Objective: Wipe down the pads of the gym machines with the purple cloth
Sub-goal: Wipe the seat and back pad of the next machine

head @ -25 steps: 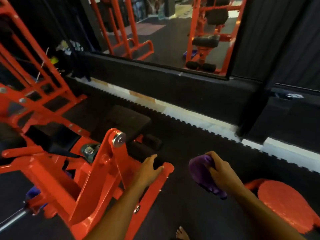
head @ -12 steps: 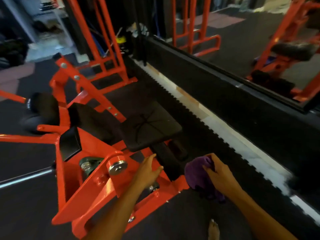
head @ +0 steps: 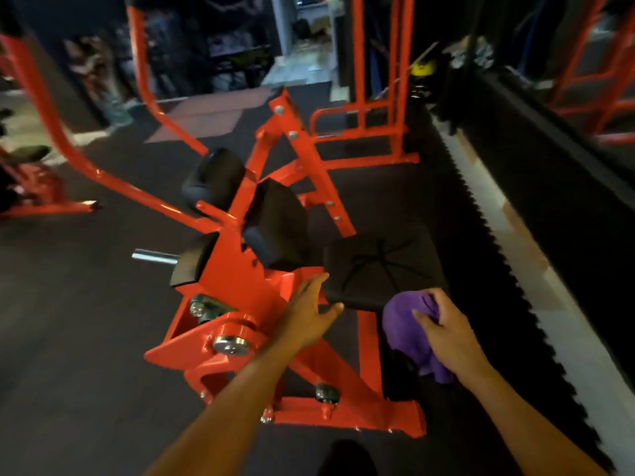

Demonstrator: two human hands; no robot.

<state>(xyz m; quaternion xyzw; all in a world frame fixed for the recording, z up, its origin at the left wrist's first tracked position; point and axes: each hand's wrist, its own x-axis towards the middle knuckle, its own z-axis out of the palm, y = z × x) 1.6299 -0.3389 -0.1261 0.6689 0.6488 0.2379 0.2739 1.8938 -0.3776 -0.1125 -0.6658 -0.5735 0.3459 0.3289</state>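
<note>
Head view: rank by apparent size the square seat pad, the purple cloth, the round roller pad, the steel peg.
1. Square seat pad, largest.
2. Purple cloth and round roller pad look close in size; the cloth is bunched in the right hand and nearer the camera, so no firm order.
3. Steel peg, smallest.

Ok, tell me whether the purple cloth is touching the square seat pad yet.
Cannot tell. In the head view the purple cloth, gripped by the right hand, overlaps the seat pad near edge, but blur hides any contact or gap.

Bunched purple cloth (head: 409, 333) at the near edge of a square black seat pad (head: 381, 266), creased, roughly level.
</note>
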